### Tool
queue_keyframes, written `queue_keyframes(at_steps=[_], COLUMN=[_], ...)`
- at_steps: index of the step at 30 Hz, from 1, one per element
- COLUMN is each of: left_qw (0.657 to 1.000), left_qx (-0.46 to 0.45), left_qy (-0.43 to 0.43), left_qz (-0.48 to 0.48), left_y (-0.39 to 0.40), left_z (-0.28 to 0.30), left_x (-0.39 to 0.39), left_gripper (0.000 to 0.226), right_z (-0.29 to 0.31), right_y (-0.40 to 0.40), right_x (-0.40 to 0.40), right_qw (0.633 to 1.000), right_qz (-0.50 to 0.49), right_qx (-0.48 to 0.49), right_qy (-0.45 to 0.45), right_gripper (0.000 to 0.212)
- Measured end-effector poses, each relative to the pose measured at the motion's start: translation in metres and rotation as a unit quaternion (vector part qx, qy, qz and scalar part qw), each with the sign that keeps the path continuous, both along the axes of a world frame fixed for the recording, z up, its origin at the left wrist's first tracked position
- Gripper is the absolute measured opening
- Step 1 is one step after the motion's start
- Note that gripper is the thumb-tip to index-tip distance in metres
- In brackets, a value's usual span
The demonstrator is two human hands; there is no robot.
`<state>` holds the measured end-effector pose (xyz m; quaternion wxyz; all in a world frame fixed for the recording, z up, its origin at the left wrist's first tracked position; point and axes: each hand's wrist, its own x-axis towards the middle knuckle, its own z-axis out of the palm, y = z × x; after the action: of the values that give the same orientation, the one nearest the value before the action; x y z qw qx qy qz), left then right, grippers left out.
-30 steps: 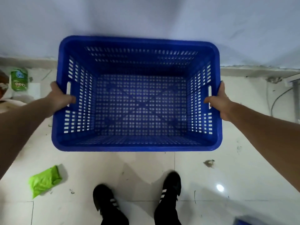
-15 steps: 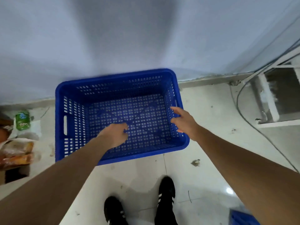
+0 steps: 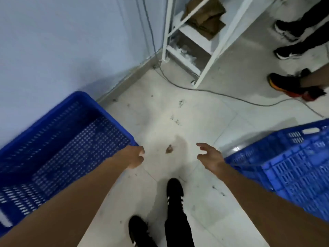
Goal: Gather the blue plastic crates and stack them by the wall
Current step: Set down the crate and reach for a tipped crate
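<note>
An empty blue plastic crate [image 3: 58, 139] sits on the floor against the pale wall at the left. A second blue crate [image 3: 292, 163] lies at the right edge, its perforated side and a handle slot facing me. My left hand [image 3: 133, 157] hangs just off the first crate's near right corner, fingers loosely curled, holding nothing. My right hand [image 3: 210, 155] is over the bare floor, fingers spread and empty, a short way left of the second crate.
A white metal shelf frame [image 3: 195, 43] stands in the corner with cardboard on it. A grey cable [image 3: 222, 94] runs across the floor. Other people's shoes [image 3: 292, 84] stand at the right. My own black shoes [image 3: 174, 191] are below, near a small scrap [image 3: 168, 149].
Both hands let go of the crate, which now rests by the wall. The view swung to the right, bringing the second crate, the shelf and other people's feet into sight.
</note>
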<state>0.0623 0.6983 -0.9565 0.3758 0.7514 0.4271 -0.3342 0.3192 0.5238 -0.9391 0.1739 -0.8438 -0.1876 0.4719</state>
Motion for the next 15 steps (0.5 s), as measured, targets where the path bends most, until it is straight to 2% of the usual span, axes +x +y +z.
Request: queue_keyframes(at_steps=[6,11,15], left_qw=[0.991,0.979,0.969], left_qx=[0.009,0.043,0.022], left_qy=[0.031,-0.016,-0.015], left_qz=[-0.134,-0.2,-0.245], left_y=[-0.046,-0.086,-0.132], left_z=[0.035,0.041,0.037], left_x=[0.118,0.219,0.291], left_gripper=[0.046,0.037,0.039], right_z=[0.041,0.042,0.037], right_y=[-0.101,-0.16,-0.214], right_x=[0.084,0.148,0.188], right_qw=[0.995,0.987,0.979], right_qz=[-0.094,-0.144,-0.193], right_qx=[0.001,0.004,0.002], right_qy=[-0.045,-0.072,-0.057], right_gripper=[0.052,0.053,0.051])
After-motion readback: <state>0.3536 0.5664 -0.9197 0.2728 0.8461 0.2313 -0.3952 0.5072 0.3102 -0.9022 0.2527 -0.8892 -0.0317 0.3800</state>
